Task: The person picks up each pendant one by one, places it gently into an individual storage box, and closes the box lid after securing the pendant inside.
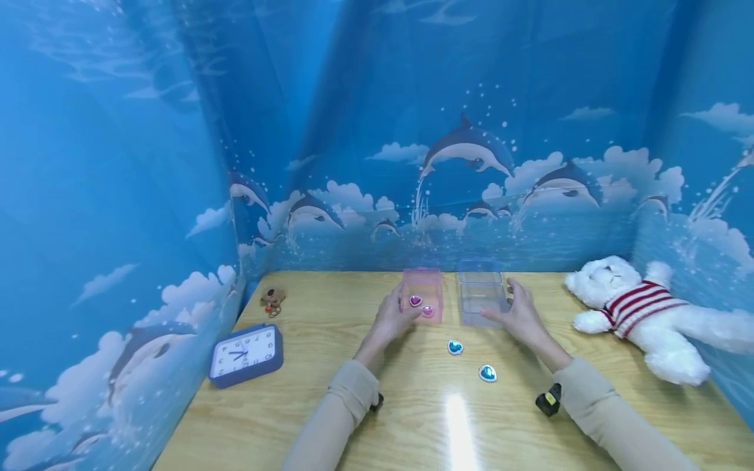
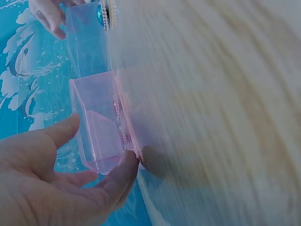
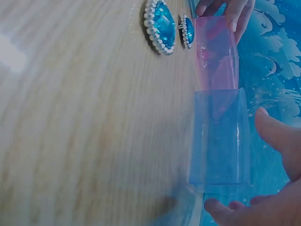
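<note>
A clear pink box (image 1: 432, 288) with its lid raised stands at the back of the table, with two pink heart-shaped gems (image 1: 415, 301) inside. My left hand (image 1: 393, 317) is at its left side, fingertips touching a lower corner and thumb spread apart. To the right stands an open clear blue box (image 1: 480, 297) with nothing seen inside. Around its right side is my right hand (image 1: 521, 317), thumb and fingers spread; in the right wrist view they look apart from the walls. Two blue heart-shaped gems (image 1: 487, 373) with beaded rims lie on the table in front of the boxes.
On the left of the wooden table (image 1: 330, 301) stand a purple-framed clock (image 1: 246, 354) and a small brown figure (image 1: 273, 302). A white teddy bear (image 1: 642, 307) in a striped sweater lies at the right. A dolphin-print curtain (image 1: 353, 131) surrounds the table.
</note>
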Demonstrator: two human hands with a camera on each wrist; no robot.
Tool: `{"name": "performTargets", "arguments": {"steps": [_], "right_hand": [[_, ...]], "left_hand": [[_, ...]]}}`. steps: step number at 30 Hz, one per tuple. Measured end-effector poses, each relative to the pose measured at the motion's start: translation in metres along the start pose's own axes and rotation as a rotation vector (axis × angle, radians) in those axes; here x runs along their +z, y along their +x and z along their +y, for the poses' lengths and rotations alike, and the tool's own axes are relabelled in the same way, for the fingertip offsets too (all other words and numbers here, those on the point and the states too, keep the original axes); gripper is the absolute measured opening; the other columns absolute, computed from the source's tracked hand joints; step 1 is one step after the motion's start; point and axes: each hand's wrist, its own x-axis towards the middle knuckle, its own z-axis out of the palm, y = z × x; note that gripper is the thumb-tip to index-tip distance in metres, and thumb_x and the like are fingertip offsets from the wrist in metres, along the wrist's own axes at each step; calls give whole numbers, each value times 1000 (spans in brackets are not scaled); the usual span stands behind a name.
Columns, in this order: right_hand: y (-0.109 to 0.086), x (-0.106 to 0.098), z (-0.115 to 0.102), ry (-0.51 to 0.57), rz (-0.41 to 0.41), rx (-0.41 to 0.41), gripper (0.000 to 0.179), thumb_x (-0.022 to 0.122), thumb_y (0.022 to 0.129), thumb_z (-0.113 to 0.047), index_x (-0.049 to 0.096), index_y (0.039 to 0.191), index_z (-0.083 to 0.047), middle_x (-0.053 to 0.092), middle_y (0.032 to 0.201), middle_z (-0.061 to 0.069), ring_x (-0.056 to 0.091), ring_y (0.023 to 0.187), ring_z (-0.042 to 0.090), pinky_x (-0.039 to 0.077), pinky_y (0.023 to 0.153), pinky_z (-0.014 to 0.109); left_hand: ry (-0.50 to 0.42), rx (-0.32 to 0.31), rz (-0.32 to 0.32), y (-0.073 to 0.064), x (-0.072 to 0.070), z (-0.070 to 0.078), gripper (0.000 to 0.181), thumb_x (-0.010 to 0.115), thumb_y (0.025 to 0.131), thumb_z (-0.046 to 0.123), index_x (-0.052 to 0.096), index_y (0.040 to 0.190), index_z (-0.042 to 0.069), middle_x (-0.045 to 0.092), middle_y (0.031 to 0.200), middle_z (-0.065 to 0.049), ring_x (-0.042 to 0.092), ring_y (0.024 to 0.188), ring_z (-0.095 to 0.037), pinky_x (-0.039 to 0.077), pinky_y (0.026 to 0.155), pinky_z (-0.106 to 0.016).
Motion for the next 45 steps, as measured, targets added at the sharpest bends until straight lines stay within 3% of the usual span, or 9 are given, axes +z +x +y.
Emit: {"name": "performTargets", "arguments": {"steps": [6, 9, 12, 15, 18, 23, 27, 35, 45], "right_hand": [[2, 1, 7, 23, -29, 51, 101, 77, 96, -29, 13, 160, 17, 37, 149, 45, 46, 134, 58, 46, 113, 67], [2, 0, 8, 49, -47, 80, 97, 77, 97, -28, 17, 159, 16, 41, 147, 43, 48, 133, 56, 47, 112, 64], [2, -2, 9, 77, -60, 108, 94, 75, 98, -28, 18, 160, 13, 42, 149, 41, 48, 134, 53, 47, 113, 63], [2, -3, 9, 94, -67, 119, 92, 74, 100, -27, 18, 161, 13, 43, 148, 40, 49, 133, 52, 48, 110, 61], [3, -1, 10, 115, -66, 122, 90, 73, 100, -26, 19, 160, 13, 45, 146, 40, 50, 131, 50, 50, 107, 57], [3, 2, 11, 140, -50, 125, 87, 73, 100, -23, 21, 159, 13, 47, 144, 40, 53, 129, 49, 51, 104, 50], [2, 2, 11, 155, -53, 142, 88, 73, 100, -24, 20, 160, 12, 46, 146, 40, 53, 130, 49, 51, 106, 52], [1, 2, 12, 157, -68, 162, 88, 72, 101, -26, 19, 161, 10, 46, 146, 39, 54, 128, 47, 52, 106, 53], [1, 2, 11, 151, -57, 177, 87, 71, 101, -29, 21, 161, 9, 47, 146, 36, 54, 127, 45, 52, 98, 46]], "left_hand": [[167, 20, 93, -5, -5, 4, 82, 79, 95, 30, 36, 162, 9, 52, 154, -20, 53, 140, -37, 49, 118, -54], [253, 91, 172, -9, -6, 11, 67, 78, 95, 33, 50, 151, 9, 57, 142, -15, 56, 131, -32, 54, 110, -49], [260, 203, 186, -14, -3, 20, 48, 76, 95, 26, 61, 137, 9, 58, 133, -16, 57, 122, -29, 56, 101, -44], [283, 319, 124, -19, 6, 29, 34, 75, 95, 17, 65, 125, 9, 61, 125, -18, 59, 115, -30, 56, 95, -37], [365, 397, 0, -24, 18, 34, 27, 74, 95, 15, 66, 120, 10, 66, 121, -15, 63, 110, -27, 55, 91, -28], [496, 403, -247, -30, 38, 35, 30, 78, 95, 19, 70, 123, 14, 69, 119, -6, 66, 107, -16, 54, 88, -20], [569, 372, -350, -31, 48, 31, 39, 79, 95, 20, 69, 132, 17, 67, 127, -5, 67, 110, -14, 56, 90, -20], [783, 439, -422, -27, 54, 22, 57, 86, 87, 28, 67, 140, 18, 66, 126, -1, 61, 106, -9, 54, 92, -18], [1039, 582, -397, -27, 58, 25, 29, 80, 93, 36, 78, 117, 20, 66, 106, 4, 55, 87, -6, 48, 73, -15]]}}
